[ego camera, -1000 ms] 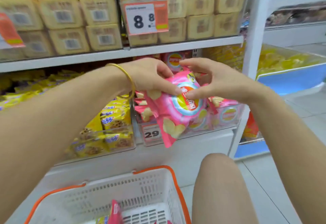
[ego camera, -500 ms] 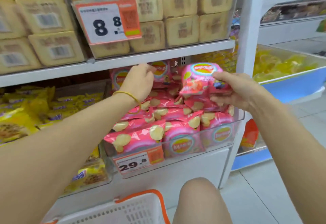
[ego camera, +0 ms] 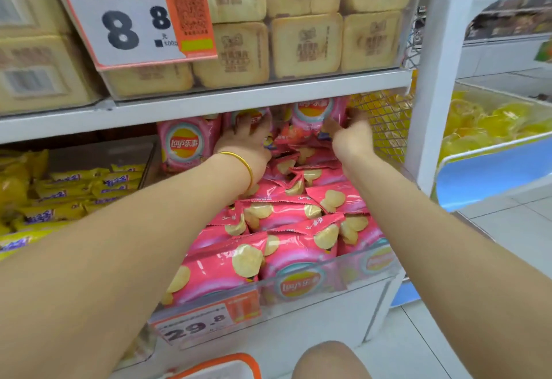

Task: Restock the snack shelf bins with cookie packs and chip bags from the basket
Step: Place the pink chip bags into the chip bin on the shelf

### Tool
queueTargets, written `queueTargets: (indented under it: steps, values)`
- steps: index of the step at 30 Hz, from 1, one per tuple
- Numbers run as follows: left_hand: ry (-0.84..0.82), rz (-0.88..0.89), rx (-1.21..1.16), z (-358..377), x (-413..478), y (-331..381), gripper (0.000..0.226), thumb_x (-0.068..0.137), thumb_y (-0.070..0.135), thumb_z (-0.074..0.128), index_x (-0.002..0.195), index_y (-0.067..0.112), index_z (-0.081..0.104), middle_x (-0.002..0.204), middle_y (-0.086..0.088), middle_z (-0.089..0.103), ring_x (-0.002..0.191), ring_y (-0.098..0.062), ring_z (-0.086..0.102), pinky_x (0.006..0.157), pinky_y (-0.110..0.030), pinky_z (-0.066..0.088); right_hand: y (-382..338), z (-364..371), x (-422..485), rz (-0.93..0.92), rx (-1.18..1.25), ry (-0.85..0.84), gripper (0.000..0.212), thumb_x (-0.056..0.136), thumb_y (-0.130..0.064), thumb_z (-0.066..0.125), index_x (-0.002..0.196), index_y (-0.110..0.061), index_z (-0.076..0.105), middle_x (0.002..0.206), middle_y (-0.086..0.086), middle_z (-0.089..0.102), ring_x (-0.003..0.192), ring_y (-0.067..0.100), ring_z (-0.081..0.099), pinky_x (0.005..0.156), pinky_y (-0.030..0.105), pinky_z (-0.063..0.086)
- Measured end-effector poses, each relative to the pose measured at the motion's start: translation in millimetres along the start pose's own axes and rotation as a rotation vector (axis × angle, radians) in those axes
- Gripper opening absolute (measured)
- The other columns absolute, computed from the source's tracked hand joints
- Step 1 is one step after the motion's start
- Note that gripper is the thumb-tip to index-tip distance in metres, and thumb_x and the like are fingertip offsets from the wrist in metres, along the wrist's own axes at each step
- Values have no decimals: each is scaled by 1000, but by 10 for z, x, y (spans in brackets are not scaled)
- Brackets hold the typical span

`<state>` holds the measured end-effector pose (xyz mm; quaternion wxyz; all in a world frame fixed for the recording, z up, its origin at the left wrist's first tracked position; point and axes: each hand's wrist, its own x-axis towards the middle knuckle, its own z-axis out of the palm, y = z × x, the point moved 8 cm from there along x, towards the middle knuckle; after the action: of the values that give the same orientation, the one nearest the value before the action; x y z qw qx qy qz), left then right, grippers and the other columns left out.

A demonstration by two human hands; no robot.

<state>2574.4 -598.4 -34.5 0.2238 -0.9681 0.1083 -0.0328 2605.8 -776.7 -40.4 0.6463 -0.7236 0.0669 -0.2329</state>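
A clear bin (ego camera: 370, 262) on the lower shelf is heaped with several pink chip bags (ego camera: 277, 214). Both my arms reach deep into its back, under the upper shelf board. My right hand (ego camera: 352, 138) grips an upright pink chip bag (ego camera: 316, 112) at the back right of the bin. My left hand (ego camera: 245, 141), with a gold bangle on the wrist, lies with spread fingers against another upright bag (ego camera: 252, 117) at the back. One more bag (ego camera: 186, 142) stands upright to its left. Only the orange rim of the white basket (ego camera: 218, 360) shows at the bottom edge.
Yellow cookie packs (ego camera: 74, 190) fill the bin to the left. The upper shelf (ego camera: 268, 96) carries pale square packs (ego camera: 304, 44) and an 8.8 price card (ego camera: 131, 17). A 29.8 tag (ego camera: 197, 325) hangs on the chip bin. A white post (ego camera: 439, 80) stands at right, my knee (ego camera: 328, 360) below.
My right hand has carried its pink bag from above the pile to the bin's back right. My left hand has slid further back. The view has moved closer; the basket has almost dropped out.
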Motion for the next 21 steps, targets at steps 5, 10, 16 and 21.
queueTargets:
  steps: [5,10,16,21]
  values:
    - [5,-34,22,16,-46,10,64,84,10,58,140,35,40,155,-4,-21,142,-40,-8,108,-47,26,-181,124,195,-114,-143,-26,29,86,1,56,114,-3,54,98,7,57,98,28,57,86,31,46]
    - [5,-53,-6,33,-84,-18,60,86,8,54,140,29,40,156,-7,-17,141,-40,-11,108,-48,25,-176,238,271,-197,-444,-63,23,92,-9,51,115,-10,48,104,10,61,102,27,56,90,33,44]
    - [1,-38,-105,64,-64,-56,59,83,5,57,136,26,45,156,-5,-19,142,-40,-13,110,-50,23,-219,293,248,-203,-1041,-38,35,97,-9,43,132,-6,46,136,15,47,126,33,43,92,40,43]
    - [72,5,-230,-5,-122,-76,55,85,9,55,136,28,46,158,-2,-10,144,-33,-11,115,-48,16,-183,289,187,-105,-1099,-75,36,96,-5,39,131,0,48,134,20,48,124,34,48,95,39,44]
